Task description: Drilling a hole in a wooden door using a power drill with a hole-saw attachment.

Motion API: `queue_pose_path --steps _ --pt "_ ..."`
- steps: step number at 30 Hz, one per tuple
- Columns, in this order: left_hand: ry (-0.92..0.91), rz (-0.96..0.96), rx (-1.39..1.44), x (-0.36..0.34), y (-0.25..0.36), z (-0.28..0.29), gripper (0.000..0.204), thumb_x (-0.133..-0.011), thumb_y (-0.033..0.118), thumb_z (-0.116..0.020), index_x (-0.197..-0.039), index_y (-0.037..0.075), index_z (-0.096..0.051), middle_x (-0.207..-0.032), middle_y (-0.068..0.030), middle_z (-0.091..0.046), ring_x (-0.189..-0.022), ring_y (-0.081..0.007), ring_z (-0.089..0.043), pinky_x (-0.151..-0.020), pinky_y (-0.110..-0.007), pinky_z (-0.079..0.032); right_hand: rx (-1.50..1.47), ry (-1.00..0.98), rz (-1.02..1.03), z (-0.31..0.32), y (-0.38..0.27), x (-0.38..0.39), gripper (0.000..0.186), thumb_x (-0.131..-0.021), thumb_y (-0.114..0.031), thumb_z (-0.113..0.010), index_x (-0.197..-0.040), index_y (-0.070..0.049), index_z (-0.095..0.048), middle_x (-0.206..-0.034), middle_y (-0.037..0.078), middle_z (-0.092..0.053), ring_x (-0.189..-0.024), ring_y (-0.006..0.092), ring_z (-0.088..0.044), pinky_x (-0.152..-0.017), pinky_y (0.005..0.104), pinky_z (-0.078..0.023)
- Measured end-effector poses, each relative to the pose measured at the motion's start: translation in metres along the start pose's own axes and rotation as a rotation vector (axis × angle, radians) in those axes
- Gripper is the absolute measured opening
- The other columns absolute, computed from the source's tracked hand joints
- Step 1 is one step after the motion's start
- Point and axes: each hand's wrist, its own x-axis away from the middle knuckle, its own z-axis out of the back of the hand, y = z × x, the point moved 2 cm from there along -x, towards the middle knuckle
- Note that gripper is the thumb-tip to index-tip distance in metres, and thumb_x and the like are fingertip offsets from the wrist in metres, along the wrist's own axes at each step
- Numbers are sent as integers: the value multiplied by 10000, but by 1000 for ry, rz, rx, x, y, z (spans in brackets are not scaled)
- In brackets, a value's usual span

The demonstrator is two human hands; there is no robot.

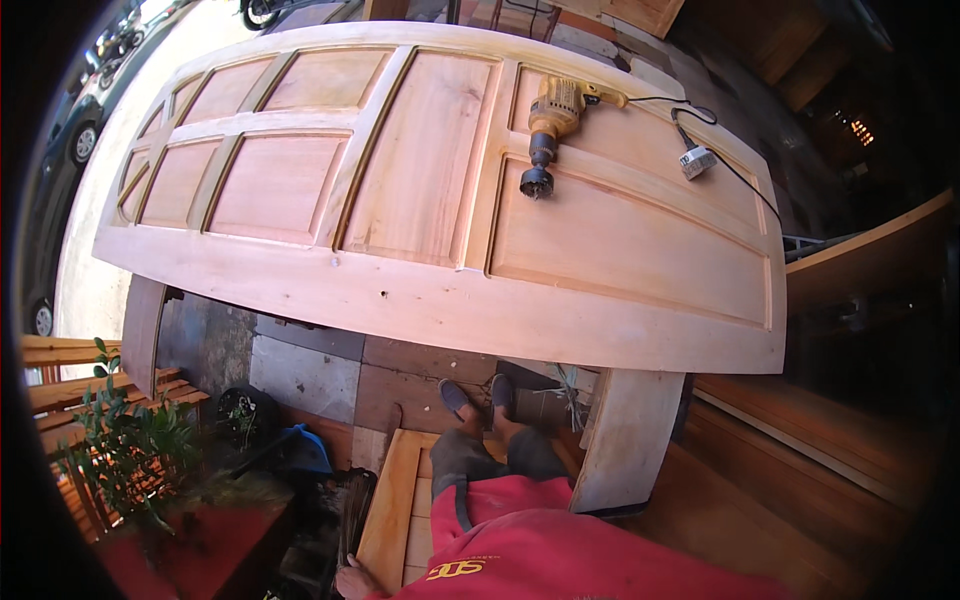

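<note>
At the lower edge, my left hand (357, 578) is partly in view, its fingers closed at the left edge of a framed wooden panel (403, 500) beside my legs. My right hand is out of the picture. In front of me a large unfinished panelled door (420, 290) lies flat at table height. On its right half rests a yellow power drill (556, 108) with a black hole saw (537, 182) in its chuck, pointing toward me. The drill's black cord runs right, near a grey-white plug or adapter (697, 162) on the door.
Wooden supports (630, 440) hold the door up. Potted plants (125, 440), a red planter (190, 545) and a blue object (310, 445) stand at lower left. Stacked boards (800, 450) lie at right. Parked cars (65, 200) are beyond, at far left.
</note>
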Motion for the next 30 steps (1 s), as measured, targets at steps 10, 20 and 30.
queue_pose_path --steps 10,20,30 --pt "157 31 -101 -4 -6 -21 675 -1085 638 -623 -887 42 -871 -947 -192 -840 -927 -370 -829 -809 -492 -633 92 -143 87 12 -61 -29 631 -1119 -301 -704 -1673 -45 -544 -1448 272 -731 -1402 363 -681 -1204 447 -518" --pt "-103 208 -50 -33 28 11 561 -1133 563 -584 -1228 41 -767 -1237 -269 -773 -1074 -437 -781 -914 -534 -616 109 -90 48 24 -98 -39 610 -1118 -288 -705 -1661 -47 -564 -1426 268 -746 -1389 356 -691 -1193 441 -528" --pt "212 106 731 -160 152 80 619 -1194 362 -546 -1690 7 -438 -1546 -303 -598 -1367 -509 -607 -1173 -609 -469 130 60 -76 -14 -154 -24 590 -1118 -275 -706 -1649 -48 -584 -1404 265 -761 -1377 350 -700 -1182 436 -539"
